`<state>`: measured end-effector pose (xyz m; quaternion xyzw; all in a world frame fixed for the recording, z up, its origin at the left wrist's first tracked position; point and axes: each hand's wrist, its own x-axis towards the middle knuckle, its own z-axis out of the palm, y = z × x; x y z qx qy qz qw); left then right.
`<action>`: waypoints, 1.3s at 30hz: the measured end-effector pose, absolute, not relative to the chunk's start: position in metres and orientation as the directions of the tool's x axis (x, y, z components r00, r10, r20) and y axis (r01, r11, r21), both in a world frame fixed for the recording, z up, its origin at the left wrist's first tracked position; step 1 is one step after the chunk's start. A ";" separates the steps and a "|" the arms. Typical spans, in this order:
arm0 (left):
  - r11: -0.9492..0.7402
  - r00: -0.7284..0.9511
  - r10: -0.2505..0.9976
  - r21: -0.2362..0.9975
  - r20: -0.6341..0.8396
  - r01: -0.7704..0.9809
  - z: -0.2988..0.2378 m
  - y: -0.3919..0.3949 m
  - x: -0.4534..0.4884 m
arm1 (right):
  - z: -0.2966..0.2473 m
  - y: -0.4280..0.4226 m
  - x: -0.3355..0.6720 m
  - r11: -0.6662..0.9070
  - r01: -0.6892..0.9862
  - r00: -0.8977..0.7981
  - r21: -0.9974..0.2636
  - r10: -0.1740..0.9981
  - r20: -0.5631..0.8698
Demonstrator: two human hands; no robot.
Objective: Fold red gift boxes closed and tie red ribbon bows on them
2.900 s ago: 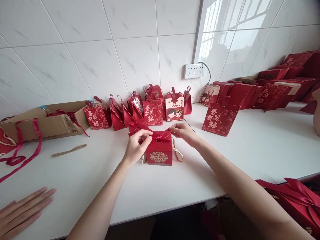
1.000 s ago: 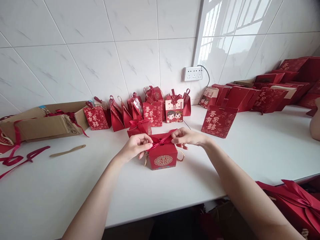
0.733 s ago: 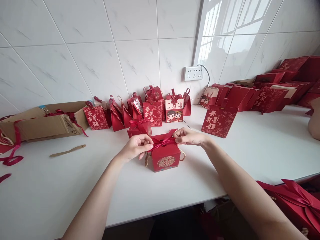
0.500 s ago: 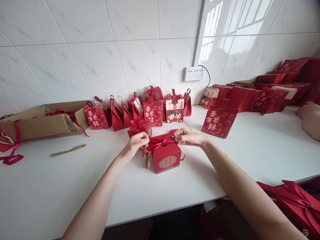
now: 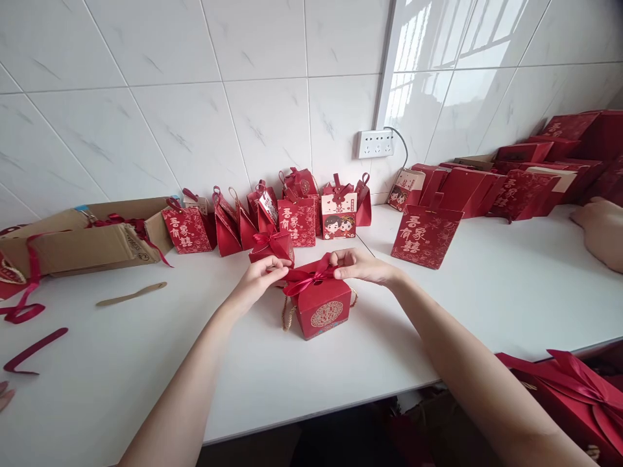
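Note:
A small red gift box (image 5: 323, 312) with a round gold emblem and rope handles stands on the white table (image 5: 272, 370) before me. A red ribbon (image 5: 305, 280) lies tied across its top. My left hand (image 5: 257, 280) pinches the ribbon's left end, fingers closed. My right hand (image 5: 357, 264) pinches the ribbon's right end above the box's far corner. Just behind my left hand sits another small red box with a bow (image 5: 272, 246).
A row of red gift bags (image 5: 296, 219) lines the tiled wall, more red boxes (image 5: 525, 178) are stacked at right. An open cardboard box (image 5: 82, 240) with ribbons lies at left, beside a wooden stick (image 5: 131, 294) and a loose ribbon (image 5: 34, 350). Another person's hand (image 5: 601, 230) rests at right.
The box has turned slightly and my hands have drawn the ribbon ends up over it. A loose ribbon piece has appeared at the left. The other person's hand at right has come further in.

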<state>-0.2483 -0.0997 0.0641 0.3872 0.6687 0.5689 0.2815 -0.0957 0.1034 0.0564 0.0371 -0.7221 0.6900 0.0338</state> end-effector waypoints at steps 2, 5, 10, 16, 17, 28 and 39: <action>0.049 -0.533 0.845 0.984 0.049 0.170 0.063 -0.099 -0.249 | 0.056 0.102 -0.096 0.074 -0.117 -0.993 -0.990 0.015 0.119; 0.031 -0.537 0.842 0.990 0.050 0.141 0.061 -0.098 -0.251 | 0.055 0.101 -0.097 0.143 -0.155 -0.987 -0.978 0.014 0.159; 0.011 -0.570 0.821 0.996 0.045 0.094 0.058 -0.096 -0.253 | 0.051 0.099 -0.098 0.188 -0.160 -0.987 -0.969 -0.012 0.160; 0.022 -0.583 0.812 0.997 0.023 0.070 0.059 -0.097 -0.254 | 0.051 0.097 -0.096 0.151 -0.221 -0.968 -0.964 -0.157 0.197; 0.027 -0.583 0.812 0.997 0.024 0.079 0.060 -0.097 -0.254 | 0.052 0.097 -0.095 0.158 -0.207 -0.969 -0.965 -0.168 0.181; 0.014 -0.591 0.802 0.987 0.085 0.162 0.062 -0.103 -0.262 | 0.055 0.097 -0.093 0.134 -0.147 -0.975 -0.980 -0.189 0.121; -0.056 -0.697 0.707 0.992 0.119 0.113 0.068 -0.102 -0.259 | 0.054 0.099 -0.093 0.105 -0.109 -0.978 -0.989 -0.188 0.088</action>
